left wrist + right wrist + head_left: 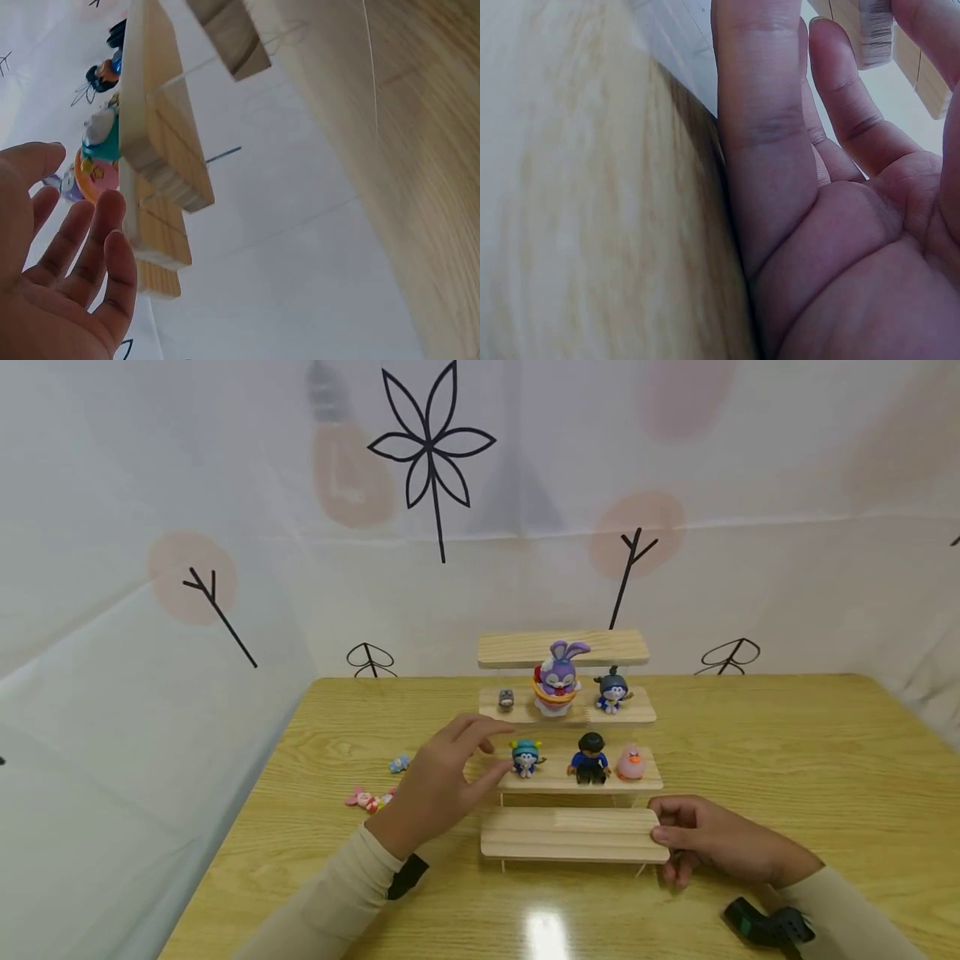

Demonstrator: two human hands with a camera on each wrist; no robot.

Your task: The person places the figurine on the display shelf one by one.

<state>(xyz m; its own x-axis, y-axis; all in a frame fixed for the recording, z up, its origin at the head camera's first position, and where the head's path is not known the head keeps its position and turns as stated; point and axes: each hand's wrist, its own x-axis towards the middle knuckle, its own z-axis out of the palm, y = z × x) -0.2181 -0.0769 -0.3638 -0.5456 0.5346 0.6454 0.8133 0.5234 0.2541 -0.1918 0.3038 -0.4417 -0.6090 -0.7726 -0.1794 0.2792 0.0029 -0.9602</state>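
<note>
A tiered wooden display shelf [573, 835] stands on the table, with small figurines on its two middle tiers. My left hand [442, 781] is beside the left end of the second tier from the front, thumb and index finger spread close to a figurine in a teal hat [526, 758]. In the left wrist view, the left hand's [71, 262] fingers are loosely bent and hold nothing; the teal-hatted figurine [103, 135] stands just beyond them. My right hand [723, 842] grips the right end of the lowest board, its thumb at the board's edge.
On the second tier also stand a black-haired doll [591, 760] and a pink bird [632, 763]. Behind are a small grey figure [506, 699], a purple rabbit [558, 681] and a dark-haired figurine [612, 690]. A blue toy [399, 764] and pink toy [366, 800] lie left.
</note>
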